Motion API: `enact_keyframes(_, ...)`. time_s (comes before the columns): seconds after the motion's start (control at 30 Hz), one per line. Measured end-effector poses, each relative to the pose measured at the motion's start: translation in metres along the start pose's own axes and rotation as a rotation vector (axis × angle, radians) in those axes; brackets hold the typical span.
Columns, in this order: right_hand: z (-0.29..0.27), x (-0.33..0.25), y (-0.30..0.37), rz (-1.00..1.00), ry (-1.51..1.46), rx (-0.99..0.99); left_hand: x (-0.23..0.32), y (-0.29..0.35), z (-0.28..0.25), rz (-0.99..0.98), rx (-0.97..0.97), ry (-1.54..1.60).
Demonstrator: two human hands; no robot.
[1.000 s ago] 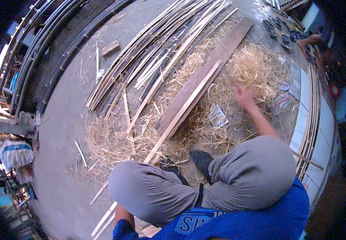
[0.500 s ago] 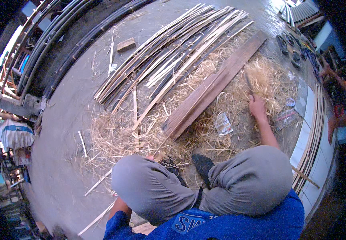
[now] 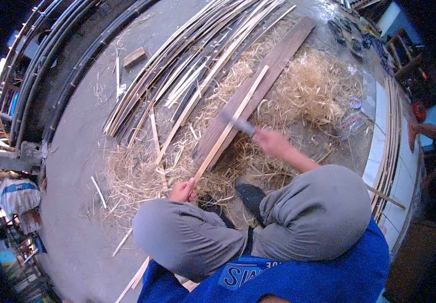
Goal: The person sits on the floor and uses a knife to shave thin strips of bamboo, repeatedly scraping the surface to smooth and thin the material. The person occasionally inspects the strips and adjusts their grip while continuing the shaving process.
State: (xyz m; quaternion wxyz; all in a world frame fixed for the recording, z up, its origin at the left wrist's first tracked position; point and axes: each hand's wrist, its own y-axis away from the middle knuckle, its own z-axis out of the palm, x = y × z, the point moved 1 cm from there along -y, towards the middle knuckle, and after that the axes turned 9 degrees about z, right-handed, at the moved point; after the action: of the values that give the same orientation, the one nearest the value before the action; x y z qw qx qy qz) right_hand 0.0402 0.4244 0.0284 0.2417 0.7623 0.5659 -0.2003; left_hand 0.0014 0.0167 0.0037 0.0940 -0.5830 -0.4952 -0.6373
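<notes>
My left hand (image 3: 181, 191), by my left knee, grips the near end of a long pale strip (image 3: 213, 152) that looks like bamboo. The strip lies slantwise along a dark wooden plank (image 3: 289, 50), its far end resting over the wood. In my right hand (image 3: 273, 143) is a knife (image 3: 244, 126), closed in the fingers and reaching left across the strip. Motion smears the blade, and I cannot tell whether it touches the strip. Curly shavings (image 3: 309, 86) heap on both sides of the plank.
Long split strips (image 3: 177, 65) lie piled at the far left, near a small wood block (image 3: 134, 57). Dark poles (image 3: 84, 60) run along the left. More strips (image 3: 388, 131) lie on white tiles at right, near another person's foot (image 3: 414, 135). Sandals (image 3: 351, 40) sit far right.
My right hand has swung left with the knife, from over the shavings to across the plank. The strip now lies along the plank, and my left hand has come into fuller view.
</notes>
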Motion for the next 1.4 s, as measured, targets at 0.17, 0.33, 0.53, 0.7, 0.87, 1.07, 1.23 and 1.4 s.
enact_keyframes(0.17, -0.015, 0.048, -0.018, -0.070, 0.035, 0.057, -0.023, 0.019, -0.004, 0.126, 0.064, -0.362)
enact_keyframes(0.33, -0.026, 0.028, -0.030, 0.067, -0.091, -0.032, -0.014, 0.059, -0.008, -0.019, 0.143, -0.256)
enact_keyframes(0.53, -0.047, 0.055, -0.045, 0.289, -0.031, 0.219, -0.036, 0.071, -0.012, 0.001, 0.203, -0.240)
enact_keyframes(0.7, -0.080, 0.039, -0.027, 0.162, -0.118, 0.352, -0.040, 0.071, -0.010, 0.045, 0.203, -0.283)
enact_keyframes(0.87, 0.033, -0.028, 0.047, -0.249, 0.064, -0.179, 0.013, -0.001, 0.032, 0.371, 0.307, -0.738)
enact_keyframes(1.07, -0.063, 0.050, -0.020, 0.336, -0.014, 0.256, 0.007, 0.029, 0.018, 0.306, 0.210, -0.776)
enact_keyframes(1.23, -0.022, 0.000, -0.014, 0.227, -0.004, -0.063, 0.001, 0.021, 0.011, 0.320, 0.180, -0.481)
enact_keyframes(1.4, 0.007, -0.035, 0.033, -0.267, 0.083, -0.128, 0.006, -0.006, 0.028, 0.369, 0.160, -0.451)
